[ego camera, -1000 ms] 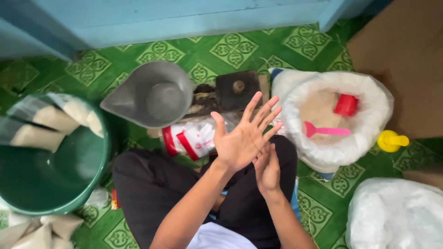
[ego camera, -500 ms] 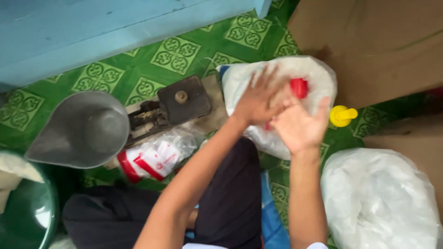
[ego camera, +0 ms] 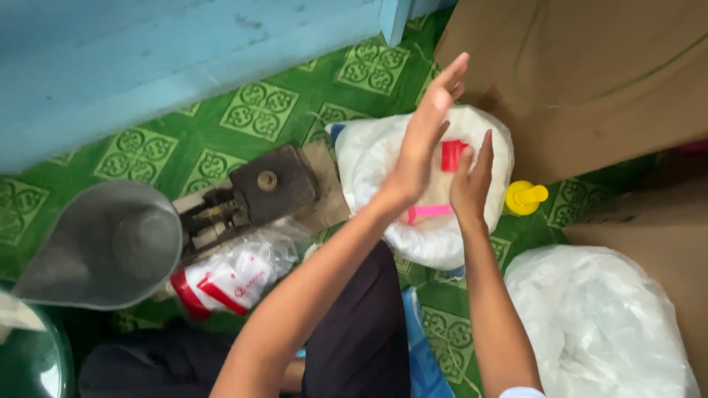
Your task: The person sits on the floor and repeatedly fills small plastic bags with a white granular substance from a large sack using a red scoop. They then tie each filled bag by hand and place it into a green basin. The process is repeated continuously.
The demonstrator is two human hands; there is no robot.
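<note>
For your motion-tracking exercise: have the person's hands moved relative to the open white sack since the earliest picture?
Yes. The left hand and right hand have shifted rightward, from beside the white sack to above its opening, near the red cup.

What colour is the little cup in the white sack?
Red; the cup shows between the hands in the head view.

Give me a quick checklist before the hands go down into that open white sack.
1. Left hand free: ok, open palm, holds nothing.
2. Right hand free: ok, fingers straight, holds nothing.
3. White sack open: ok, mouth rolled back.
4. Red cup and pink scoop in reach: ok, both lie in the sack under the hands.
5. Scale pan ready: ok, it looks bare.
6. How full the sack is: cannot tell, the hands cover it.
</note>
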